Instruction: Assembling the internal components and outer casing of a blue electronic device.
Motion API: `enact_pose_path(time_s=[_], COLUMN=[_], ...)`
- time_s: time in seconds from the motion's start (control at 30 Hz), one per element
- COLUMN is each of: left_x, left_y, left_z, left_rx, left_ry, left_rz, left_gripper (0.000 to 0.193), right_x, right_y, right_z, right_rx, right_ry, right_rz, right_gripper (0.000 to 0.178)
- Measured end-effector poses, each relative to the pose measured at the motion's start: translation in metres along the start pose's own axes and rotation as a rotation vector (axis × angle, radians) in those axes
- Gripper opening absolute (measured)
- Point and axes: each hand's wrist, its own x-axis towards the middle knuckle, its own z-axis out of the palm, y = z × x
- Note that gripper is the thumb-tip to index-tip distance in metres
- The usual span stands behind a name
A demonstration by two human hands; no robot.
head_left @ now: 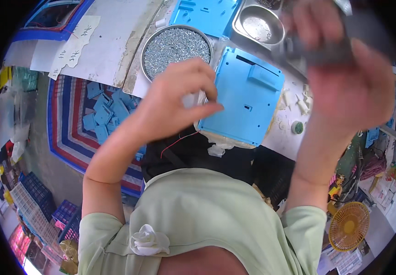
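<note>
A light-blue plastic panel (234, 107) with small holes and a raised block lies in front of me on a bagged, padded support. My left hand (179, 98) hovers by its left edge, fingers curled and thumb apart, with nothing visible in its grip. Next to that hand stands a round metal bowl (175, 48) full of small silver screws. My right hand (347, 87), smeared by motion, is raised at the right with its fingers round a dark tool (328, 52) whose kind I cannot make out.
Another blue panel (202, 16) lies at the back beside a metal tray (258, 25) with compartments. White plastic pieces (302, 101) and a small green round item (297, 127) sit right of the panel. At left, a striped bag (69, 119) holds several blue parts. A yellow fan (349, 226) stands lower right.
</note>
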Motion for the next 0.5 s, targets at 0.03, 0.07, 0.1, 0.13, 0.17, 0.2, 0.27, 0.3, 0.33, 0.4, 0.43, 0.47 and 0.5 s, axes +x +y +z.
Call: enact_pose_path(time_s=[0.03, 0.07, 0.1, 0.13, 0.17, 0.2, 0.27, 0.3, 0.33, 0.4, 0.43, 0.47, 0.5], left_x=[-0.003, -0.006, -0.008, -0.011, -0.012, -0.013, -0.011, -0.011, -0.011, -0.013, -0.013, -0.013, -0.015], left_y=[0.005, 0.002, 0.002, 0.004, 0.006, 0.008, 0.011, 0.012, 0.012, 0.010, 0.009, 0.008, 0.009], left_z=[0.007, 0.013, 0.017, 0.021, 0.023, 0.025, 0.027, 0.027, 0.027, 0.028, 0.028, 0.027, 0.027], left_rx=[0.084, 0.184, 0.197, 0.209, 0.227, 0.207, 0.173, 0.157, 0.142, 0.131, 0.135, 0.144, 0.189], left_ry=[0.031, 0.063, 0.078, 0.093, 0.106, 0.117, 0.141, 0.144, 0.147, 0.151, 0.153, 0.153, 0.165], left_rz=[0.101, 0.203, 0.220, 0.236, 0.252, 0.257, 0.268, 0.268, 0.268, 0.272, 0.279, 0.283, 0.279], left_gripper=[0.017, 0.021, 0.021, 0.021, 0.022, 0.022, 0.023, 0.023, 0.024, 0.024, 0.025, 0.025, 0.025], right_x=[-0.007, -0.014, -0.024, -0.033, -0.041, -0.047, -0.049, -0.050, -0.050, -0.049, -0.048, -0.047, -0.046], right_y=[0.000, 0.001, 0.000, -0.001, -0.002, -0.004, -0.006, -0.008, -0.006, -0.003, -0.002, 0.000, 0.002], right_z=[0.007, 0.015, 0.023, 0.031, 0.039, 0.047, 0.058, 0.064, 0.066, 0.071, 0.074, 0.075, 0.076], right_rx=[0.032, 0.063, 0.017, -0.029, -0.072, -0.115, -0.150, -0.169, -0.168, -0.173, -0.182, -0.186, -0.192], right_ry=[-0.017, -0.038, -0.018, 0.001, 0.020, 0.038, 0.080, 0.102, 0.104, 0.126, 0.146, 0.149, 0.150], right_rz=[0.023, 0.045, 0.044, 0.043, 0.039, 0.034, 0.041, 0.044, 0.033, 0.028, 0.031, 0.034, 0.036], right_gripper=[0.038, 0.036, 0.034, 0.031, 0.029, 0.026, 0.023, 0.022, 0.022, 0.023, 0.023, 0.023, 0.023])
